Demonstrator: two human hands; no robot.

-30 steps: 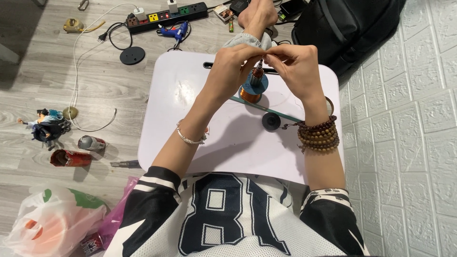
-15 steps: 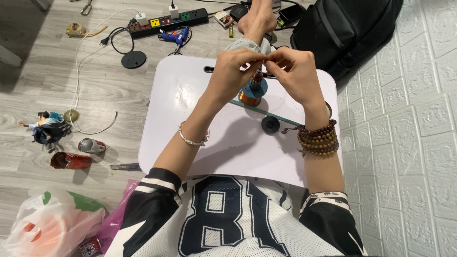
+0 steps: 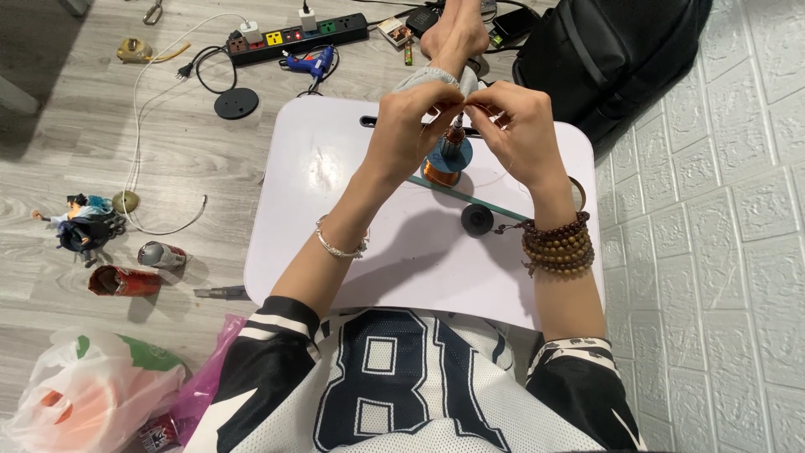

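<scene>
White bench (image 3: 335, 252) lies across my lap, over a grey wooden floor. On it the copper coil (image 3: 443, 164) stands upright, its long axis vertical, just under my fingers. My left hand (image 3: 415, 113) and right hand (image 3: 511, 117) both pinch thin wire above its top, equally near.

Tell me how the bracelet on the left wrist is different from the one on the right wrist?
The left bracelet is thin, silvery and goes round once. The right bracelet is thick, made of brown wooden-looking beads, and wraps round several times. Both sit on wrists above the white table.
</scene>
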